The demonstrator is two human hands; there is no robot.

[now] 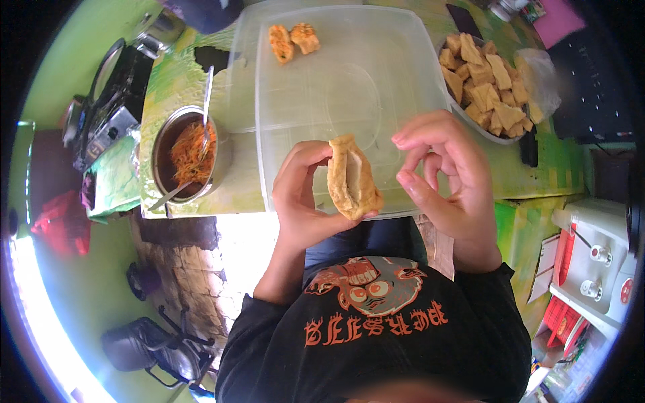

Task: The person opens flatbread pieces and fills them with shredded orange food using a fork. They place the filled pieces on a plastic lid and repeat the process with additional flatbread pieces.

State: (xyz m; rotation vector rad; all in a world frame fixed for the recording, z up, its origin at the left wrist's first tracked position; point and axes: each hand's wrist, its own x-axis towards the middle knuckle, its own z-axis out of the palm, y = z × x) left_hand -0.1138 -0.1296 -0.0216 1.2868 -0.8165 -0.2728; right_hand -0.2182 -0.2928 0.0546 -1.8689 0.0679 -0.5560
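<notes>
My left hand (300, 190) grips a piece of fried tofu (354, 176) between thumb and fingers. A slit along the tofu gapes, showing its pale inside. Just to the right, my right hand (449, 176) hangs in the air with fingers curved and apart, holding nothing. Both hands are over the near part of a translucent plastic tray (376, 87). Two tofu pieces with orange filling (293, 41) lie at its far left. Left of the tray stands a metal pot (160, 158) of shredded orange vegetables (190, 153), with a spoon (207, 101) and another utensil handle (176, 195) in it.
A bowl (457, 111) heaped with several fried tofu pieces (487, 80) stands at the right, beside a clear plastic bag (539, 84). A dark phone-like slab (463, 20) lies behind it. A stove (111, 131) is at far left, a black office chair (151, 346) below.
</notes>
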